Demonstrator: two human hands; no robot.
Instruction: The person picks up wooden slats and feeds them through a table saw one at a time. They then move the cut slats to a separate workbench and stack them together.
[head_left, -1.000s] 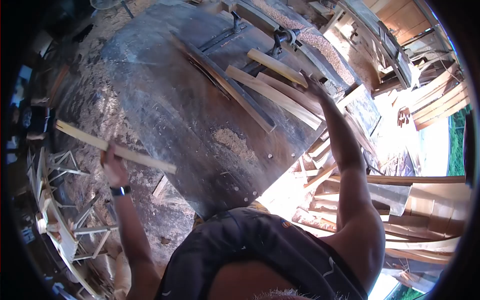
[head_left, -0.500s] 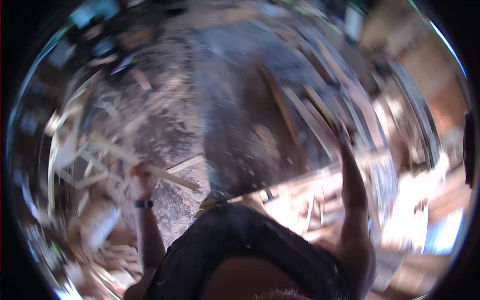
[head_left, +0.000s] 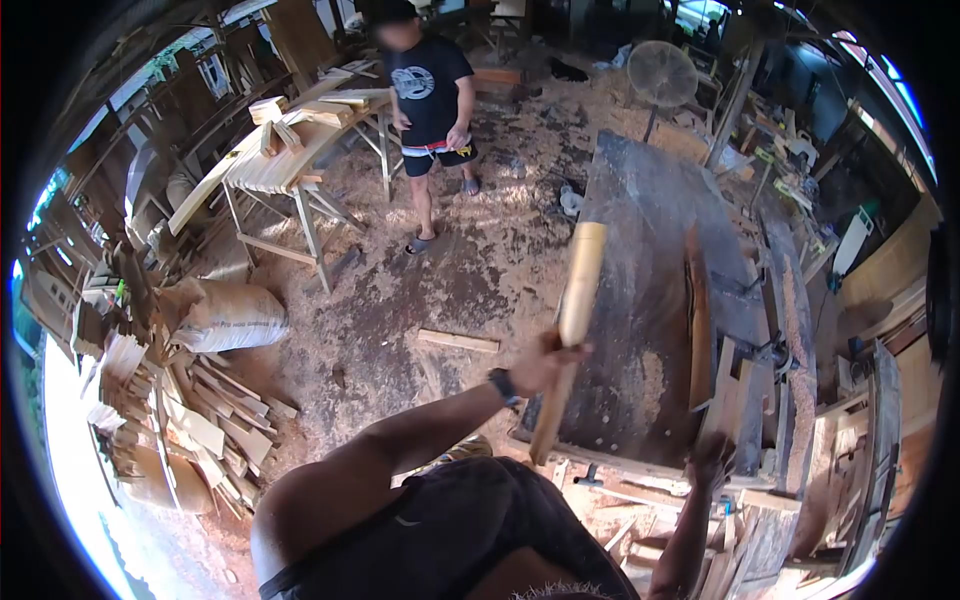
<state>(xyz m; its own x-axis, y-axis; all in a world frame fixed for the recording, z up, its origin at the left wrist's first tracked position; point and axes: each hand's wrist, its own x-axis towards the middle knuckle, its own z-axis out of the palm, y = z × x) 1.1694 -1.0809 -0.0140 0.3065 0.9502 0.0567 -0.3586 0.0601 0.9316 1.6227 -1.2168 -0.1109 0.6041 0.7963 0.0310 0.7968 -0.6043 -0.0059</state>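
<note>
In the head view my left hand (head_left: pixel 543 368) is closed around a long pale wooden strip (head_left: pixel 583 275). It slants over the left edge of the dark worktable (head_left: pixel 630 190), its far end pointing away from me and its lower part reaching toward my knees. Near the table's front right corner is my right hand (head_left: pixel 711 460), dark and blurred, beside the near ends of several boards (head_left: pixel 722 395). Whether its fingers grip a board cannot be made out. A brown length of wood (head_left: pixel 697 320) lies along the tabletop to the left of those boards.
A person (head_left: pixel 428 95) stands beyond a trestle bench (head_left: pixel 300 165) stacked with wood. A filled sack (head_left: pixel 228 315) and a heap of offcuts (head_left: pixel 225 420) are at left. One loose wood piece (head_left: pixel 458 341) lies on the sawdust-covered floor. A round fan (head_left: pixel 662 75) stands behind the table.
My view has swung left, bringing the standing person and bench nearer the middle. My left hand has carried the strip from over the floor to the table's edge. My right hand is nearer the table's front.
</note>
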